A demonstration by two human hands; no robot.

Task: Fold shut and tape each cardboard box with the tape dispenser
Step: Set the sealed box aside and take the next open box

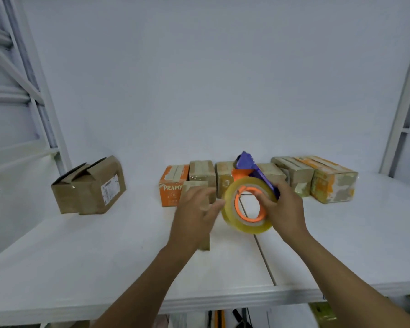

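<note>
White table (104,252) against a white wall. Far left, brown cardboard box (88,188) with a white label, top flaps up, unsealed. At the back centre, a row of taped-shut small cardboard boxes (294,174), touching side by side, orange at both ends. In front of the row, a small tan cardboard box (193,185), mostly hidden by the left hand (194,209); fingers fairly straight, blurred, grip unclear. The right hand (285,209) grips the purple tape dispenser with yellowish roll (249,227), held above the table beside that box.
</note>
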